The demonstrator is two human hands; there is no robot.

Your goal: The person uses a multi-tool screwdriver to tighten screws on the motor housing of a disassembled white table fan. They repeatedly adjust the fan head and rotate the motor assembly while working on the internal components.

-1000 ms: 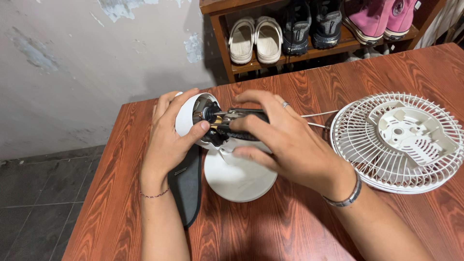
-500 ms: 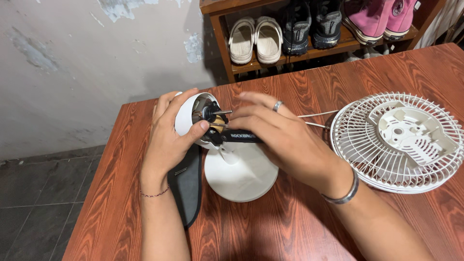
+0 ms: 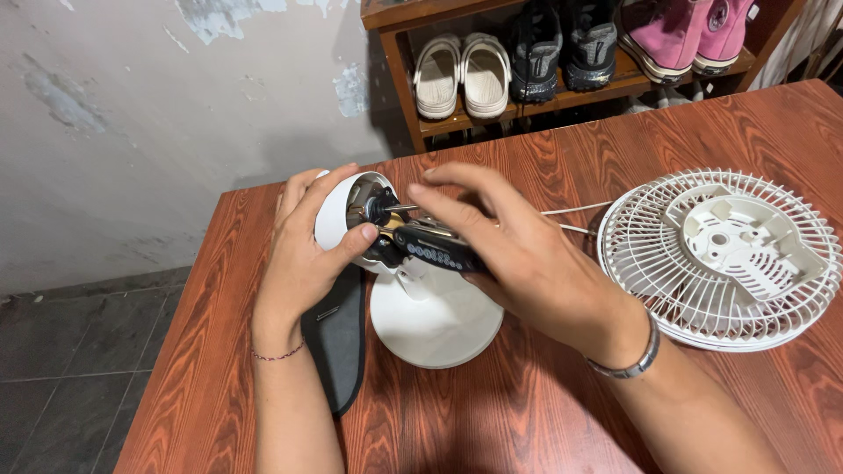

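Left hand (image 3: pixel 303 254) clasping white motor housing (image 3: pixel 338 211), right hand (image 3: pixel 518 259) clamped on dark tool (image 3: pixel 435 248), tip hidden inside.

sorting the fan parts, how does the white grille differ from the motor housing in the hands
The grille lies flat on the table, untouched; the motor housing stands raised on its round base, gripped by the left hand. The grille is wide open mesh; the housing is small and solid-shelled. Both are white plastic.

White plastic fan motor housing (image 3: pixel 338 211) on round base (image 3: pixel 435 320), mid-table; white wire fan grille (image 3: pixel 720 263) right; dark flat pouch (image 3: pixel 338 342) left of base.
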